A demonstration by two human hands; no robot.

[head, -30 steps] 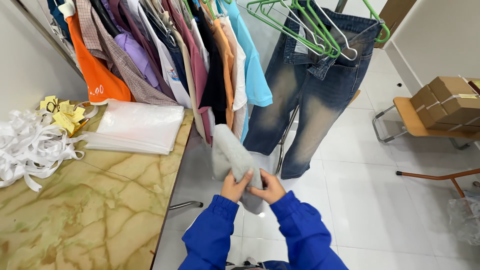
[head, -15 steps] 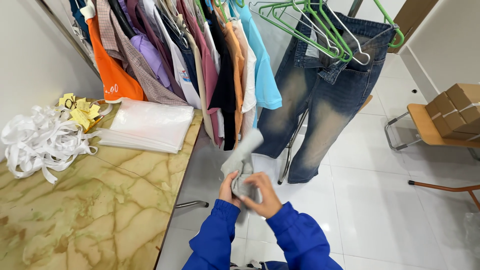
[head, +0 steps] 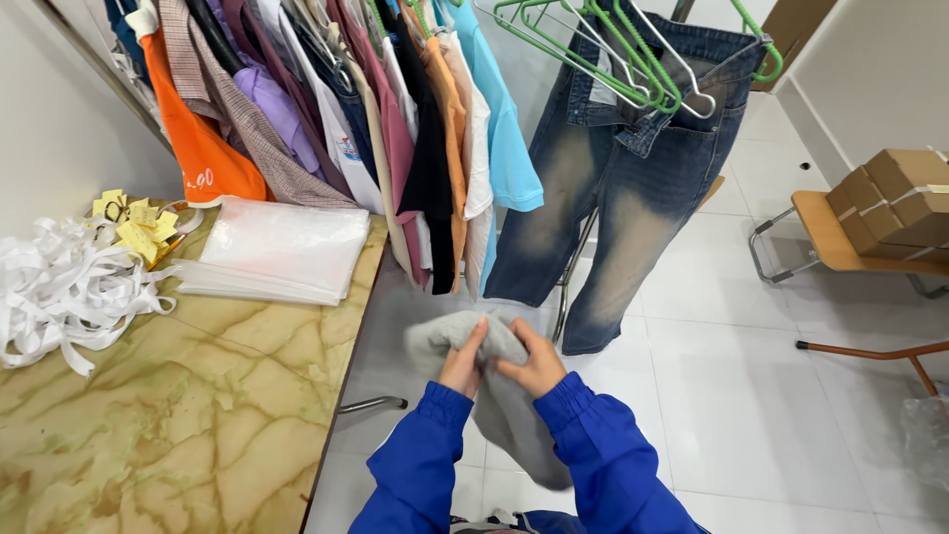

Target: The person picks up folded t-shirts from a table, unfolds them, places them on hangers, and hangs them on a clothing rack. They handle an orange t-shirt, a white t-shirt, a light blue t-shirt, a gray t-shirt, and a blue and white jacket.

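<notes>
Both hands are closed on one soft grey knitted garment, bunched and hanging in front of the person's chest, over the white tiled floor. The left hand has its fingers curled over the top of the bundle, thumb side toward the other hand, gripping the cloth. The right hand pinches and holds the same cloth just beside it, its fingers folded in; the two hands touch or nearly touch. Both sleeves are bright blue with gathered cuffs, and the grey garment trails down between the forearms.

Taking the grey garment as the landmark: up and to its right hangs one pair of faded blue denim jeans, its hems near the garment. Above the jeans' waistband sits a cluster of green plastic hangers; they overlap too much to count. Straight above the garment hangs a tight row of shirts on a rail, among them a light blue shirt, a black one and an orange one; the full number cannot be told.

To the garment's left stands one yellow marble-patterned table. On it lie one stack of clear plastic bags, one heap of white strips and a small pile of yellow tags. Far right of the garment, brown cardboard boxes rest on a wooden chair, at least two.
</notes>
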